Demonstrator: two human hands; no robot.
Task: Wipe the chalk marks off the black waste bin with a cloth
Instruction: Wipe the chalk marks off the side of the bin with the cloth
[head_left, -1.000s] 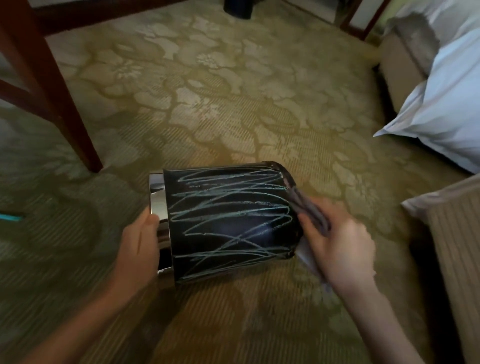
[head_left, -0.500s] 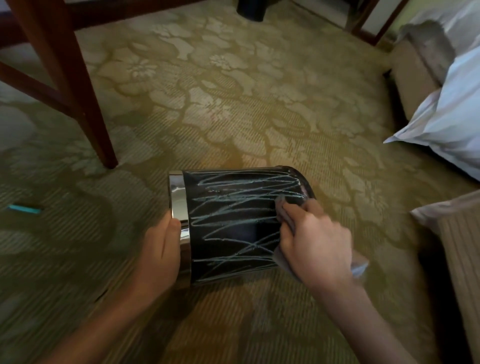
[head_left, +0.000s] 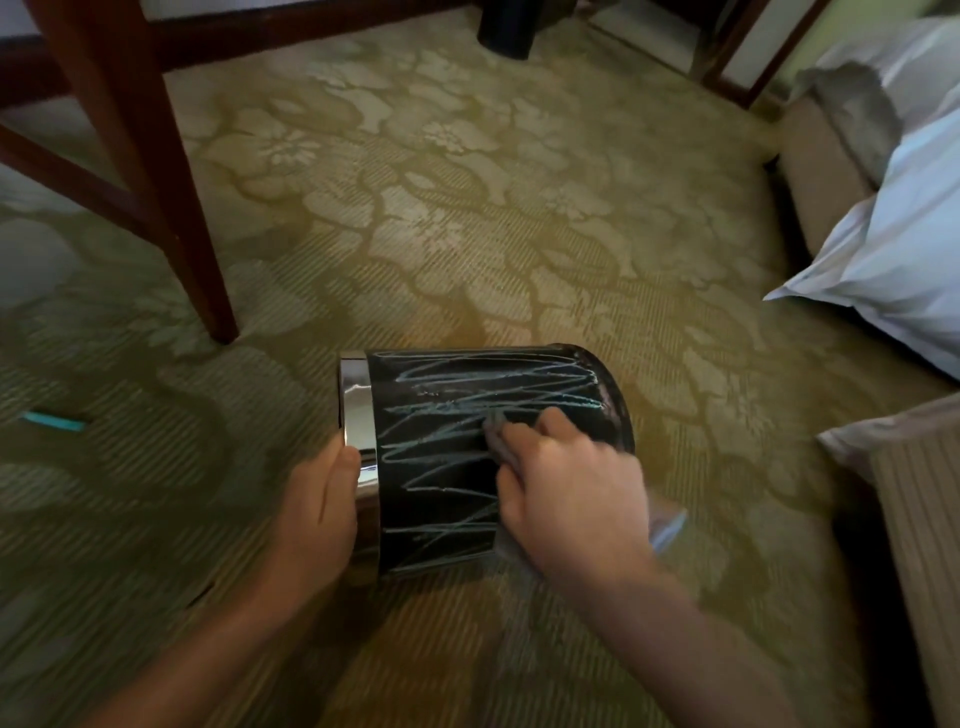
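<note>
A person wipes a black waste bin lying on its side on a patterned carpet.

The right hand, fingers curled tight on a grey cloth, presses it against the bin's wall, which is covered in pale zigzag chalk marks. The left hand grips the chrome rim, thumb on the band. A teal chalk stick lies well apart at left, past a wooden chair leg; a white pillow sits at right.

floor: floral olive carpet | left: dark wooden chair leg | right: white bedding
</note>
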